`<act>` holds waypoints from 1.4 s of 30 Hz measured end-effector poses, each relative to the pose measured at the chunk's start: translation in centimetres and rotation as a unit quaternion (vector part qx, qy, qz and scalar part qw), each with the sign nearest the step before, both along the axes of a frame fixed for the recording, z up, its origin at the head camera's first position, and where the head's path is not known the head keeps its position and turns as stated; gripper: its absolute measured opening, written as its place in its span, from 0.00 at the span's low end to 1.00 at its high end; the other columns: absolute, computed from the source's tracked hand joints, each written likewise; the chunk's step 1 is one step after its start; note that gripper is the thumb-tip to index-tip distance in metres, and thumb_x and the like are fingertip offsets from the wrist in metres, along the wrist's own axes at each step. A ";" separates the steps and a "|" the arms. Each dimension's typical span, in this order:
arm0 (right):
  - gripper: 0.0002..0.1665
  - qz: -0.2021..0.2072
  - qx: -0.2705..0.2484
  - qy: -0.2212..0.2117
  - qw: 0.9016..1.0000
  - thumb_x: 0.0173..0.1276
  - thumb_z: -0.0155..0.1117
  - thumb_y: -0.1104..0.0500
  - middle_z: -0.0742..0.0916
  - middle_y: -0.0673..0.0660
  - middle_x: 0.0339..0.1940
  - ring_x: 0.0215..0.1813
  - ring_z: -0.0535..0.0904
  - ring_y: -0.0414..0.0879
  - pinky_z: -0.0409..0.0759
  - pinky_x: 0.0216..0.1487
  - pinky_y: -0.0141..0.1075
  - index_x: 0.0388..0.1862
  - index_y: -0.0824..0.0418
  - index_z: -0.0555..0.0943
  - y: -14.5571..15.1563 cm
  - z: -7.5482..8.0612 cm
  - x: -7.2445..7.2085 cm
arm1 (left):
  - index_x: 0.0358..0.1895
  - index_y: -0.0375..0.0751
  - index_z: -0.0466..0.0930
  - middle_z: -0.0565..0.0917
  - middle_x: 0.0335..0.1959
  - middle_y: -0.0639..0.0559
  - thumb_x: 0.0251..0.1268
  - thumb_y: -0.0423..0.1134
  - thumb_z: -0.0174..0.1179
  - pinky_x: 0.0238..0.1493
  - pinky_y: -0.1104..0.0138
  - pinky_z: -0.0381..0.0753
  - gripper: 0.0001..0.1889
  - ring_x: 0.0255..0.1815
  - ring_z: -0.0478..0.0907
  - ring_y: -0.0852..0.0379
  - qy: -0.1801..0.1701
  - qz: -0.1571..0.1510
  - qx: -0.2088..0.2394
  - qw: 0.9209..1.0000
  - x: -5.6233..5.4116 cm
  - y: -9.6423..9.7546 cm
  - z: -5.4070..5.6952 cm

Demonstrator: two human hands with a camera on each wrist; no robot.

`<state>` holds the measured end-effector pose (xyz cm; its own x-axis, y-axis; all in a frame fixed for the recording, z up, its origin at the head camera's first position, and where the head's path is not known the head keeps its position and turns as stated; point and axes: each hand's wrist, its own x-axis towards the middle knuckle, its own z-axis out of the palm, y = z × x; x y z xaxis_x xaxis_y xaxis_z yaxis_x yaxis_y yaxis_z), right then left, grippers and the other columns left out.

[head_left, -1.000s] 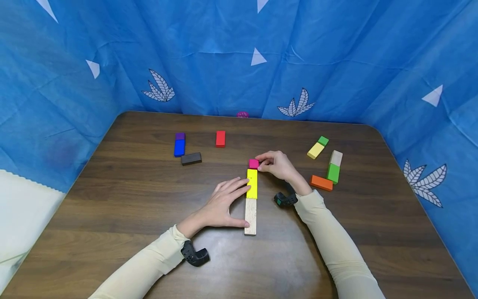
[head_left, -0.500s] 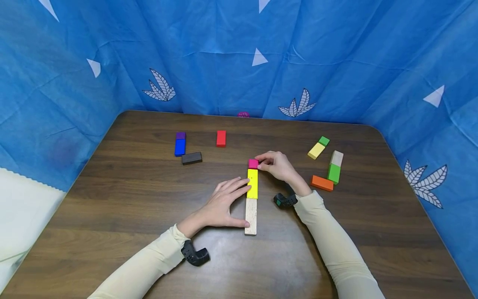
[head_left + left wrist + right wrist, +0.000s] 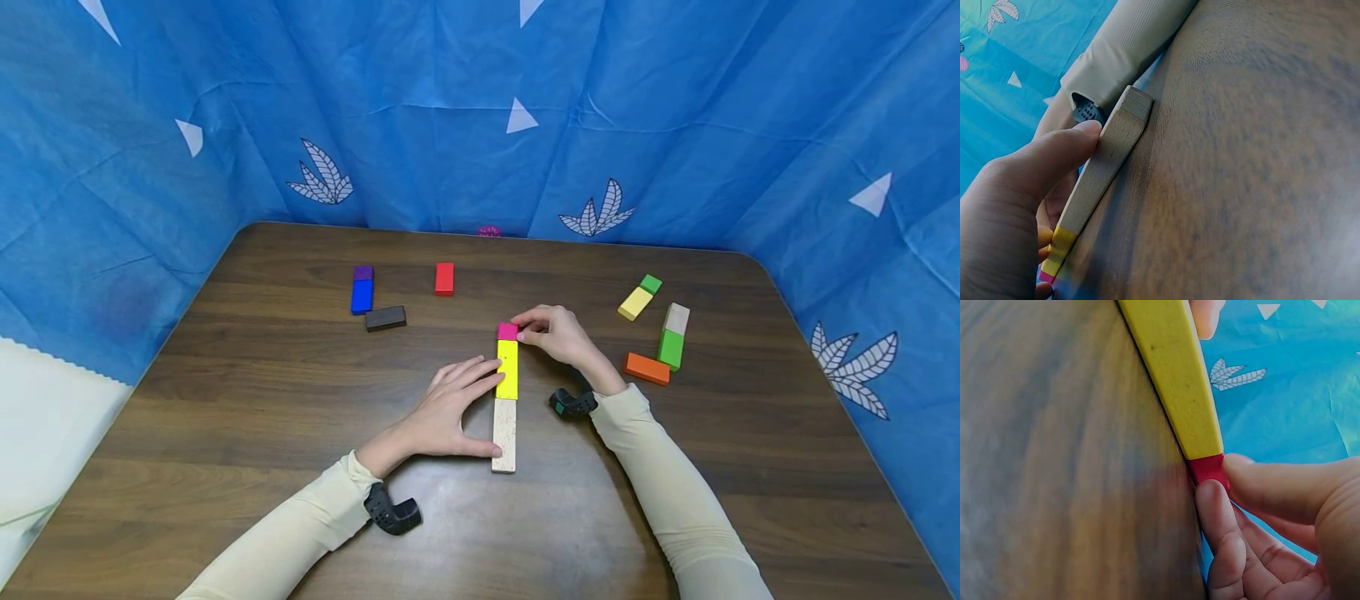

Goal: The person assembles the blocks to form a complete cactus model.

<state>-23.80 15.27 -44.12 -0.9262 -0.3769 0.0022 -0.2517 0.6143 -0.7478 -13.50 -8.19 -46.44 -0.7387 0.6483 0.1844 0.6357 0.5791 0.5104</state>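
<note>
In the head view, a plain wooden block point(image 3: 505, 435), a yellow block point(image 3: 507, 370) and a small pink block point(image 3: 507, 332) lie end to end in a straight line. My right hand point(image 3: 557, 332) pinches the pink block between thumb and fingertips; the right wrist view shows the pink block point(image 3: 1208, 470) meeting the end of the yellow block point(image 3: 1179, 387). With fingers spread, my left hand point(image 3: 447, 408) lies along the row's left side. Its thumb rests on the plain block point(image 3: 1105, 164), and fingertips touch the yellow one.
At the back left lie a purple block point(image 3: 363, 272), a blue block point(image 3: 362, 297), a black block point(image 3: 386, 318) and a red block point(image 3: 445, 279). To the right are an orange block point(image 3: 647, 368) and several green, pale yellow and whitish blocks. A blue curtain point(image 3: 420, 108) hangs behind the table.
The pink block has shifted slightly toward the yellow block, and the right hand came with it. My left hand stays where it was.
</note>
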 end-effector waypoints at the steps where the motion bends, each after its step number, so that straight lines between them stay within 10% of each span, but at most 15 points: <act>1: 0.17 -0.001 0.001 0.001 1.000 0.67 0.67 0.61 0.86 0.61 0.49 0.41 0.78 0.50 0.78 0.43 0.36 0.53 0.62 0.84 0.0 0.0 0.0 | 0.73 0.45 0.65 0.62 0.76 0.52 0.44 0.66 0.68 0.71 0.44 0.54 0.51 0.78 0.53 0.46 -0.001 0.000 0.000 1.000 0.0 0.0 0.0; 31: 0.20 -0.035 -0.015 -0.024 0.999 0.67 0.66 0.58 0.86 0.59 0.52 0.42 0.78 0.51 0.80 0.43 0.35 0.58 0.59 0.82 0.3 1.0 0.4 | 0.73 0.45 0.65 0.62 0.76 0.52 0.44 0.67 0.68 0.71 0.45 0.54 0.51 0.78 0.54 0.46 -0.001 -0.001 -0.003 1.000 0.0 0.0 0.0; 42: 0.18 -0.089 -0.002 0.062 0.994 0.66 0.67 0.58 0.86 0.58 0.44 0.36 0.78 0.46 0.77 0.33 0.31 0.55 0.60 0.84 5.7 1.9 5.3 | 0.73 0.45 0.65 0.63 0.76 0.51 0.43 0.66 0.69 0.71 0.45 0.56 0.51 0.78 0.55 0.45 0.014 0.000 -0.003 1.000 0.0 0.1 -0.2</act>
<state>-18.45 20.92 -42.21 -0.9708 -0.2064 0.1221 -0.2297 0.6542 -0.7206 -13.55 -8.07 -46.66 -0.7333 0.6493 0.2015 0.6499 0.5826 0.4880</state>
